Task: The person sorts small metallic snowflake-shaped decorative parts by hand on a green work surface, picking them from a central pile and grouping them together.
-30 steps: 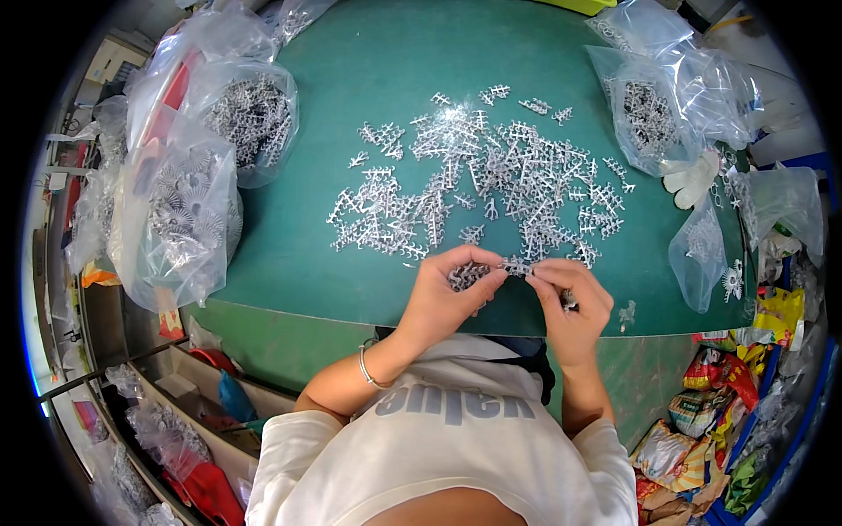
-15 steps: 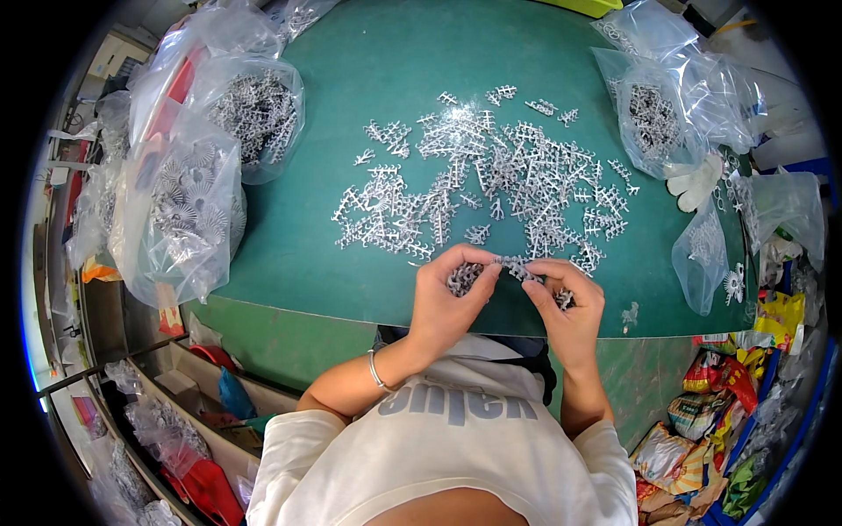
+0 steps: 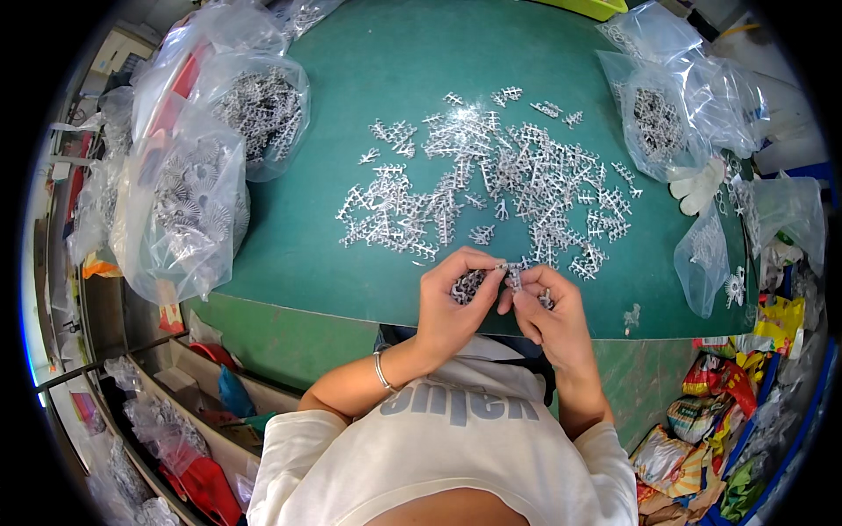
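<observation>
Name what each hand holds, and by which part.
Left hand: grey pieces in its curl; right hand: more grey pieces. Another piece sits at their fingertips; exact parts gripped are unclear.

At right lies a white glove [image 3: 697,187]; far back, a yellow tray [image 3: 595,8].

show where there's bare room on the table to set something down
Bare patches on the table: the far stretch beyond the silver pieces; the near stretch between the left hand and the bag of fanned pieces; a strip between the silver pieces and the small bag at right. Crowded: the middle and both side edges.
</observation>
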Motion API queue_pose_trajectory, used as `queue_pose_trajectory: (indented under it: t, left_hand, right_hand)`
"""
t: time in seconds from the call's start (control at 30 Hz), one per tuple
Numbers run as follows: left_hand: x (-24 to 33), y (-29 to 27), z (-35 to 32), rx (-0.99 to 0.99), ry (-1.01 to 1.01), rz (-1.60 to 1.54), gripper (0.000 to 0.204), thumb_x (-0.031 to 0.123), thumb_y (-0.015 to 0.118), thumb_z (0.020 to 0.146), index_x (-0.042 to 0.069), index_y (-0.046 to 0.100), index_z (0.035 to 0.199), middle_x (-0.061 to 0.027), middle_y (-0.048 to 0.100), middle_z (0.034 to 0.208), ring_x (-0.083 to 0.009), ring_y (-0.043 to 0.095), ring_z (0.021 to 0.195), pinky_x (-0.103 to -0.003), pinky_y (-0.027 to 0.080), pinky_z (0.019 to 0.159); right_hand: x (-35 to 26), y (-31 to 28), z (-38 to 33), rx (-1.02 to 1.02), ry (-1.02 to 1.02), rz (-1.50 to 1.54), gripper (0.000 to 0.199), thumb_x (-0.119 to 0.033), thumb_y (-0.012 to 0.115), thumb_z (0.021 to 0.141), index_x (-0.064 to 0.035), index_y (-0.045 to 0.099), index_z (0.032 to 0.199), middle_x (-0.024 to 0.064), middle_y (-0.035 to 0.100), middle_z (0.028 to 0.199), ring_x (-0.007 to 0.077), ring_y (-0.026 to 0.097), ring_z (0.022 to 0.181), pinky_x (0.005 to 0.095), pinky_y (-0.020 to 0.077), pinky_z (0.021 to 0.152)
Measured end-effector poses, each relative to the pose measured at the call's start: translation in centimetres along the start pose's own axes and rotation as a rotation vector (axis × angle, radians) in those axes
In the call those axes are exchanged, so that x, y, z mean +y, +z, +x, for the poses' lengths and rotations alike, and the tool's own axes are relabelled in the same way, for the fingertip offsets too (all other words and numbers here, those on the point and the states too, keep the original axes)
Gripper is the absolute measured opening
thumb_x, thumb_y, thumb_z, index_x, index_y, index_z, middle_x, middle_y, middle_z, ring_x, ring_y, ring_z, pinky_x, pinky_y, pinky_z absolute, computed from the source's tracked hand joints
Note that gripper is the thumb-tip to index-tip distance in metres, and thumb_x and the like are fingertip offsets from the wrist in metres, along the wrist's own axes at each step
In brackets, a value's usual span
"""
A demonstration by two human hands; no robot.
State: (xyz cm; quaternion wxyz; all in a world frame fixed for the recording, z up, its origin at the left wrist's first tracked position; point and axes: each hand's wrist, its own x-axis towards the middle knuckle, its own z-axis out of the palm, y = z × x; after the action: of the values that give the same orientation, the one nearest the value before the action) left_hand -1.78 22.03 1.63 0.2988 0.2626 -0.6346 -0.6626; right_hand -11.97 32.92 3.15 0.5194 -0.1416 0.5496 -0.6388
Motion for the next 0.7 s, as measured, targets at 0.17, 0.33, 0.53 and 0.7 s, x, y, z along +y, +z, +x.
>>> queue_pose_trajectory:
  t: [0.17, 0.33, 0.53, 0.7]
  left_hand:
    - [-0.2, 0.0, 0.0, -0.005, 0.110, 0.102, 0.004, -0.002, 0.059, 0.081, -0.002, 0.060, 0.085, -0.0043, 0.058, 0.077, -0.0049, 0.051, 0.065, -0.019, 0.040, 0.054]
    - [0.7, -1.1, 0.8, -0.132, -0.378, -0.084, 0.007, 0.008, 0.060, 0.083, 0.001, 0.062, 0.084, 0.0001, 0.057, 0.066, -0.0029, 0.049, 0.056, -0.018, 0.037, 0.046]
    - [0.5, -1.2, 0.8, -0.127, -0.466, -0.153, 0.006, 0.007, 0.060, 0.083, 0.001, 0.062, 0.084, 0.0002, 0.057, 0.068, -0.0031, 0.049, 0.056, -0.017, 0.037, 0.046]
    - [-0.2, -0.6, 0.5, -0.083, -0.030, 0.119, 0.007, 0.000, 0.062, 0.079, -0.002, 0.061, 0.085, -0.0047, 0.059, 0.072, -0.0105, 0.055, 0.064, -0.022, 0.042, 0.055]
  right_hand:
    - [0.6, -0.3, 0.2, -0.125, 0.162, 0.366, 0.017, -0.006, 0.063, 0.080, -0.0010, 0.052, 0.091, 0.0033, 0.059, 0.071, 0.0017, 0.041, 0.046, 0.0163, 0.0289, 0.040]
    - [1.3, -0.3, 0.4, 0.142, -0.195, -0.279, 0.023, -0.003, 0.071, 0.071, -0.0019, 0.055, 0.086, -0.0005, 0.055, 0.067, 0.0021, 0.042, 0.054, 0.0178, 0.0314, 0.046]
    - [0.4, -0.3, 0.5, 0.200, -0.284, -0.600, 0.024, -0.001, 0.073, 0.068, -0.0021, 0.056, 0.084, 0.0006, 0.052, 0.062, 0.0040, 0.041, 0.052, 0.0206, 0.0334, 0.047]
    - [0.4, 0.5, 0.3, 0.299, -0.396, -0.775, 0.021, -0.001, 0.072, 0.068, -0.0016, 0.057, 0.083, 0.0028, 0.052, 0.061, 0.0065, 0.042, 0.052, 0.0222, 0.0351, 0.047]
